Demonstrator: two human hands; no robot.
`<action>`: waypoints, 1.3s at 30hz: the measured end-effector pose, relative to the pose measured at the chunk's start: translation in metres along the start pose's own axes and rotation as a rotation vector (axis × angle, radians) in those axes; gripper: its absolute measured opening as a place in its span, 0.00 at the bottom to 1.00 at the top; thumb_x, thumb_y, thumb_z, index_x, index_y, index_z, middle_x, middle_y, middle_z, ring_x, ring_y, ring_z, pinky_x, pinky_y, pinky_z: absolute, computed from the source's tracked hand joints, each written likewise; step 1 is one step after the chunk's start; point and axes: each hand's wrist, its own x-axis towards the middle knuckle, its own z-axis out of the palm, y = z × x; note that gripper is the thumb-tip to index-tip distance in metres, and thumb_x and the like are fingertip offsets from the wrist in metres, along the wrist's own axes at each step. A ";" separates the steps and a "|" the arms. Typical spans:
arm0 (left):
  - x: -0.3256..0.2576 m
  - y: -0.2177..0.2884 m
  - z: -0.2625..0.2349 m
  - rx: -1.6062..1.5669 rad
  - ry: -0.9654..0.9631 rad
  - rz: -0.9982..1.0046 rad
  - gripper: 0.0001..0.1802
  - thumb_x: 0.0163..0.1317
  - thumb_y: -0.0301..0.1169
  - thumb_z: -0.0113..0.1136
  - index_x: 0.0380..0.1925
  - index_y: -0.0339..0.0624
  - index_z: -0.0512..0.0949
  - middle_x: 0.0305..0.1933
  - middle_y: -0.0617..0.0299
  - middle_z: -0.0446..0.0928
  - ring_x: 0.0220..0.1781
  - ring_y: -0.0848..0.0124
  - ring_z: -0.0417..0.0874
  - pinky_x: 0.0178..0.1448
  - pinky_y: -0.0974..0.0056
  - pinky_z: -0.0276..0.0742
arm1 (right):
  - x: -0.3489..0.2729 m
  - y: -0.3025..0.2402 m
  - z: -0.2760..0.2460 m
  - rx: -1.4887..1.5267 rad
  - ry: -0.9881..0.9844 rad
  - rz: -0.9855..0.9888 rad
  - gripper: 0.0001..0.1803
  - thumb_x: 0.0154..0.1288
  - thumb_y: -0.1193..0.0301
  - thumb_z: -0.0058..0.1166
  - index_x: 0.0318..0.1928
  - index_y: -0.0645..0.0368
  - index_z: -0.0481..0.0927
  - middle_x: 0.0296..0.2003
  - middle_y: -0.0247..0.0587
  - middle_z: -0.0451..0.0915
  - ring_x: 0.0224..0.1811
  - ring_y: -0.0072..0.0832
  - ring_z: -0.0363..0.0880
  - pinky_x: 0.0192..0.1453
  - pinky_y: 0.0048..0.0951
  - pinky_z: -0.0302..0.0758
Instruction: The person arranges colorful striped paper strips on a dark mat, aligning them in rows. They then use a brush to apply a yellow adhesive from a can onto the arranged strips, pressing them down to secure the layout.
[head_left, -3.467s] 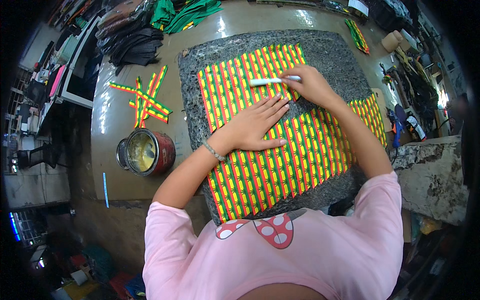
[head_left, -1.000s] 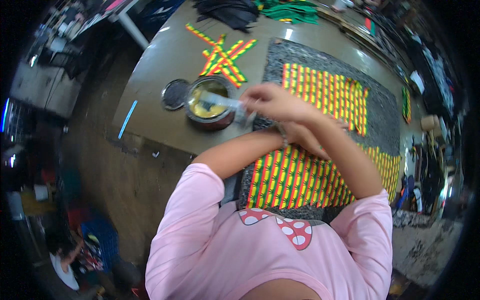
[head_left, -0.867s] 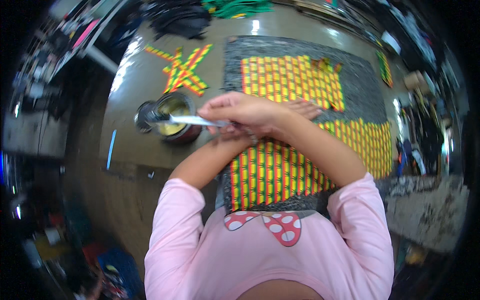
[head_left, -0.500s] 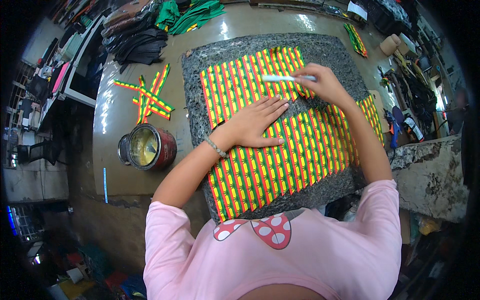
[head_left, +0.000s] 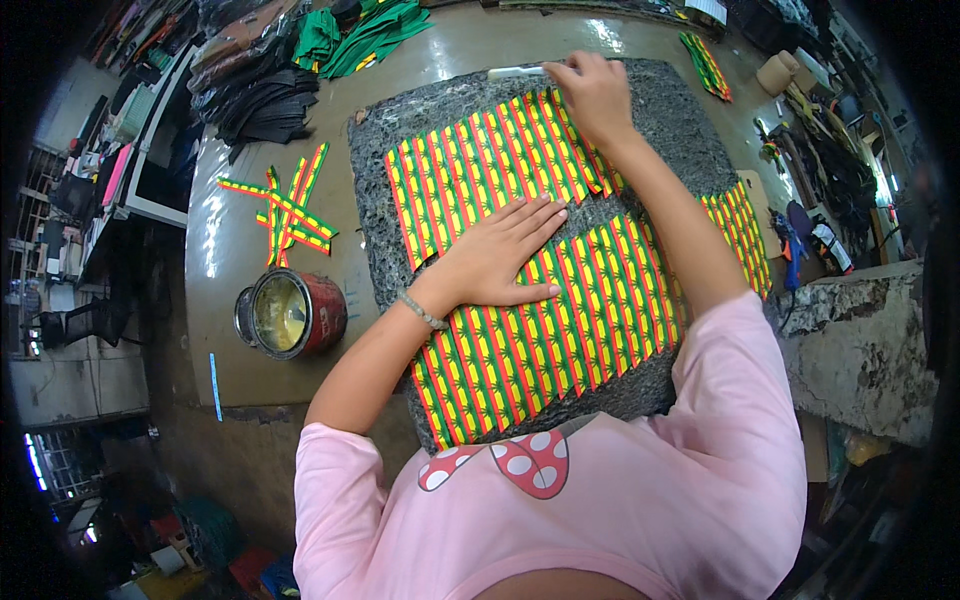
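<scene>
My left hand lies flat with its fingers outstretched on red, yellow and green strips, pressing both a far row and a near row. The strips lie side by side on a dark grey speckled board. Beyond the far row, at the board's far edge, my right hand is closed round one end of a slim white pen-like tool. Its tip points left, and its exact kind is unclear. My right forearm hides part of the near row.
At the left stands a dark red pot with yellowish contents. Loose strips lie crossed behind it. Black pieces and green cloth are piled at the far left. A strip bundle rests at the far right.
My right hand has moved away from me with the white tool, from over the far row to the board's far edge. My left hand stays flat on the strips.
</scene>
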 end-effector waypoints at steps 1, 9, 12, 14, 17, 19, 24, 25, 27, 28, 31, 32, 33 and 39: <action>0.000 0.000 0.000 -0.004 0.003 -0.003 0.48 0.63 0.61 0.47 0.69 0.34 0.55 0.74 0.46 0.53 0.77 0.54 0.51 0.78 0.53 0.45 | -0.006 0.002 -0.016 0.032 0.029 -0.016 0.12 0.56 0.71 0.55 0.42 0.46 0.84 0.34 0.32 0.77 0.39 0.30 0.75 0.44 0.35 0.66; -0.001 0.001 0.001 -0.004 -0.002 -0.012 0.48 0.63 0.61 0.47 0.70 0.34 0.54 0.75 0.46 0.52 0.77 0.54 0.51 0.78 0.53 0.44 | -0.064 -0.011 -0.100 0.305 -0.488 0.033 0.08 0.59 0.69 0.57 0.39 0.49 0.86 0.32 0.35 0.78 0.40 0.34 0.76 0.44 0.38 0.67; 0.000 0.001 -0.001 0.000 0.000 0.009 0.48 0.62 0.62 0.47 0.70 0.34 0.54 0.75 0.46 0.52 0.77 0.53 0.51 0.78 0.53 0.44 | -0.049 -0.009 -0.065 0.314 -0.568 0.169 0.08 0.61 0.67 0.57 0.37 0.50 0.86 0.33 0.39 0.80 0.42 0.37 0.78 0.46 0.39 0.68; 0.000 0.001 -0.001 -0.005 -0.018 -0.007 0.48 0.62 0.62 0.47 0.70 0.34 0.54 0.75 0.46 0.52 0.77 0.53 0.51 0.78 0.53 0.43 | -0.031 -0.005 -0.028 0.256 -0.552 0.225 0.08 0.61 0.65 0.57 0.37 0.49 0.86 0.34 0.40 0.81 0.43 0.39 0.78 0.47 0.41 0.69; -0.002 -0.001 0.003 -0.009 0.014 -0.005 0.49 0.62 0.62 0.47 0.70 0.34 0.54 0.74 0.45 0.53 0.77 0.52 0.51 0.78 0.53 0.43 | 0.003 -0.002 0.017 0.092 -0.467 0.191 0.08 0.61 0.65 0.57 0.39 0.48 0.86 0.34 0.41 0.81 0.43 0.39 0.79 0.47 0.42 0.71; -0.002 -0.004 0.006 -0.047 0.015 0.008 0.49 0.62 0.63 0.47 0.69 0.33 0.55 0.74 0.45 0.53 0.77 0.52 0.52 0.78 0.53 0.43 | 0.021 -0.010 0.022 0.102 -0.370 0.173 0.09 0.61 0.64 0.58 0.40 0.48 0.85 0.34 0.40 0.81 0.41 0.40 0.80 0.44 0.41 0.73; -0.001 -0.010 0.008 -0.219 0.071 0.002 0.49 0.62 0.63 0.48 0.67 0.30 0.58 0.71 0.44 0.60 0.75 0.52 0.56 0.77 0.54 0.47 | 0.107 -0.109 -0.041 0.881 -0.217 -0.055 0.09 0.64 0.73 0.57 0.45 0.55 0.83 0.34 0.42 0.81 0.36 0.30 0.80 0.40 0.30 0.75; 0.001 -0.010 0.007 -0.218 0.039 -0.027 0.48 0.62 0.63 0.49 0.67 0.29 0.59 0.71 0.44 0.60 0.74 0.53 0.57 0.77 0.55 0.48 | 0.117 -0.136 -0.063 0.938 -0.268 -0.249 0.09 0.61 0.79 0.56 0.42 0.59 0.83 0.37 0.42 0.80 0.38 0.32 0.80 0.43 0.30 0.77; 0.003 -0.009 0.005 -0.267 0.116 0.022 0.47 0.62 0.64 0.46 0.66 0.32 0.61 0.69 0.45 0.63 0.72 0.54 0.60 0.76 0.56 0.51 | 0.120 -0.194 -0.102 0.869 -0.277 -0.551 0.09 0.54 0.81 0.55 0.36 0.59 0.83 0.41 0.40 0.79 0.41 0.40 0.80 0.45 0.37 0.77; 0.003 -0.008 0.005 -0.300 0.090 0.012 0.48 0.62 0.66 0.44 0.65 0.31 0.63 0.69 0.45 0.63 0.72 0.54 0.61 0.76 0.57 0.51 | 0.120 -0.226 -0.114 0.785 -0.435 -0.565 0.10 0.54 0.80 0.55 0.36 0.56 0.84 0.41 0.39 0.80 0.43 0.40 0.81 0.44 0.40 0.77; -0.011 -0.005 0.003 -0.808 0.014 -0.047 0.44 0.61 0.65 0.47 0.64 0.38 0.67 0.68 0.47 0.65 0.71 0.53 0.63 0.74 0.56 0.55 | 0.123 -0.295 -0.134 0.497 -0.850 -0.738 0.16 0.52 0.79 0.55 0.42 0.54 0.84 0.39 0.43 0.81 0.43 0.40 0.83 0.43 0.40 0.79; -0.016 -0.005 0.003 -0.852 0.009 -0.056 0.43 0.61 0.64 0.48 0.64 0.39 0.67 0.68 0.47 0.66 0.71 0.53 0.63 0.73 0.56 0.56 | 0.122 -0.312 -0.136 0.437 -0.834 -0.765 0.12 0.52 0.76 0.58 0.40 0.58 0.84 0.41 0.46 0.81 0.41 0.42 0.84 0.40 0.39 0.80; -0.020 -0.004 0.004 -0.858 0.017 -0.056 0.43 0.61 0.64 0.49 0.63 0.39 0.68 0.68 0.47 0.66 0.70 0.53 0.63 0.73 0.56 0.56 | 0.119 -0.324 -0.137 0.432 -0.791 -0.806 0.12 0.51 0.73 0.61 0.38 0.59 0.84 0.42 0.46 0.80 0.40 0.42 0.84 0.40 0.40 0.80; -0.016 -0.007 0.008 -0.780 0.102 -0.029 0.40 0.59 0.62 0.53 0.62 0.43 0.70 0.66 0.47 0.68 0.70 0.53 0.64 0.73 0.55 0.57 | 0.124 -0.331 -0.121 0.377 -1.058 -0.767 0.11 0.52 0.68 0.62 0.36 0.58 0.86 0.37 0.46 0.84 0.40 0.36 0.85 0.40 0.38 0.79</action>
